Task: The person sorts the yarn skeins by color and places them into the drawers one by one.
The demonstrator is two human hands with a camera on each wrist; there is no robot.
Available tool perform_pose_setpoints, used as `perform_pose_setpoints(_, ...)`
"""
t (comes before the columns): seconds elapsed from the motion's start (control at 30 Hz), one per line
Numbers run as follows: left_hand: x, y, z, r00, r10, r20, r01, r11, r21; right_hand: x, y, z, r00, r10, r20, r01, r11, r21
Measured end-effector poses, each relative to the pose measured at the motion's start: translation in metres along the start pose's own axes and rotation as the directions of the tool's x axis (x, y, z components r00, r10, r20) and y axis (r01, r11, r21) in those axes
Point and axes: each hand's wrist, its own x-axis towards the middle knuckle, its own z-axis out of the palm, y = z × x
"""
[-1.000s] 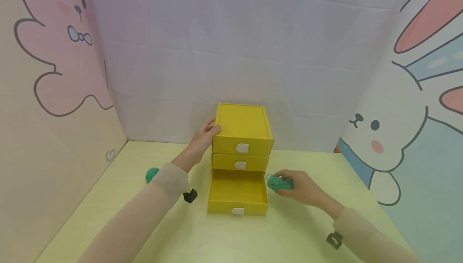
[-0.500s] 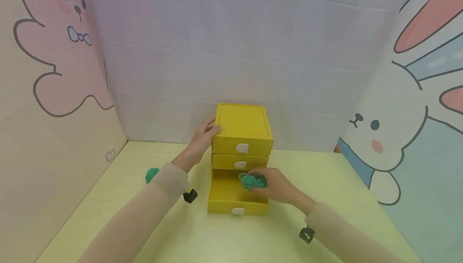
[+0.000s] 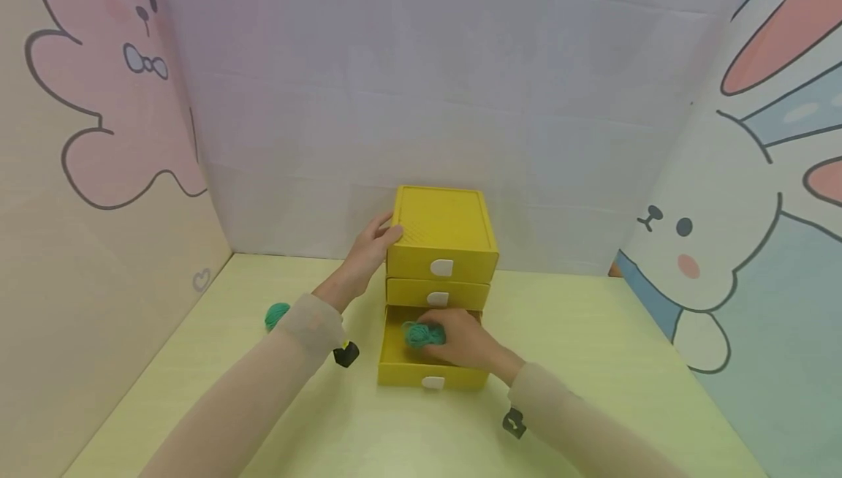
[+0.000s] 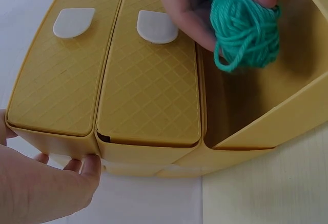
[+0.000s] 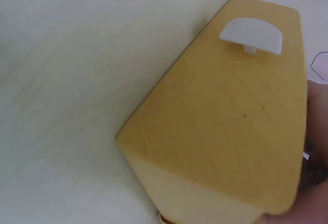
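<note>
My right hand (image 3: pixel 463 339) holds a teal ball of yarn (image 3: pixel 423 335) over the pulled-out bottom drawer (image 3: pixel 397 374) of a yellow drawer cabinet (image 3: pixel 444 218). In the left wrist view, thumb and fingers pinch the yarn ball (image 4: pixel 245 29), and a loose loop hangs from it above the drawer floor. The right wrist view mostly shows the drawer front (image 5: pixel 220 116) with its white pull; part of the hand appears at the right edge. My left hand (image 3: pixel 364 259) rests against the cabinet's upper left side, its thumb on the top edge and the other fingers partly hidden.
A second teal yarn ball (image 3: pixel 276 315) lies on the table to the left, partly behind my left sleeve. The middle drawer (image 3: pixel 408 292) and top drawer (image 3: pixel 409 262) are closed. A white wall (image 3: pixel 539 134) stands behind the cabinet, with cartoon-printed panels on both sides.
My right hand has carried the yarn ball leftward, from beside the cabinet to over the open bottom drawer. The left hand and the cabinet have stayed in place.
</note>
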Motion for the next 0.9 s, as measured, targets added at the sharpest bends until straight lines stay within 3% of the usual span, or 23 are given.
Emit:
perform_pose_setpoints(0.33,0.000,-0.002,-0.001,1.000,0.014,0.009,-0.014,1.000,-0.005,0.017,-0.003,0.016,0.999,0.030,0.038,-0.029,1.000,-0.007)
perform_pose_setpoints(0.67,0.002,-0.002,0.000,1.000,0.011,0.004,-0.011,1.000,-0.007,0.021,-0.001,0.025,0.994,0.075,0.079,-0.074,0.997,-0.015)
perform_pose_setpoints(0.9,0.002,-0.003,0.000,1.000,0.020,-0.005,-0.020,1.000,-0.013,0.022,-0.001,0.026,0.995,0.052,0.085,-0.052,0.999,-0.007)
